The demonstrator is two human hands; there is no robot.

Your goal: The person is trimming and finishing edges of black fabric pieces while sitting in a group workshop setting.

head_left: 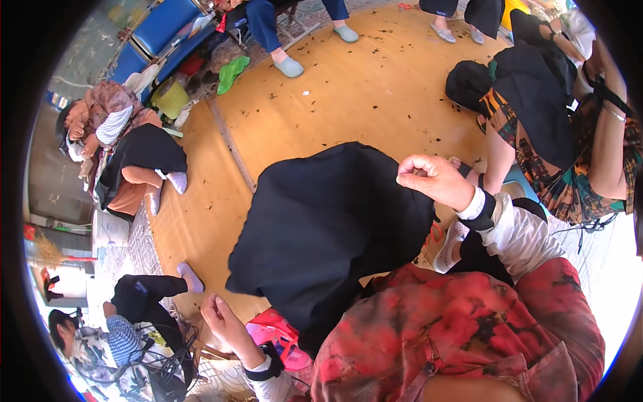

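A large black cloth (325,221) is spread over my lap, its uneven edges hanging above the floor. My right hand (435,181) is raised at the cloth's upper right, thumb and forefinger pinched; anything between them is too small to make out. Down at the lower left, beside the cloth, my left hand (228,325) has its fingertips drawn together, and what they might hold cannot be seen. A pink and red item (284,342) lies just right of that hand, partly hidden under the cloth.
Co-workers with dark cloths sit around: left (107,120), lower left (124,335), right (542,120), and top (261,27). A tan mat (348,100) scattered with dark bits covers the floor. Blue chairs (154,30), a yellow-green bucket (171,99) and a white bucket (110,231) stand leftward.
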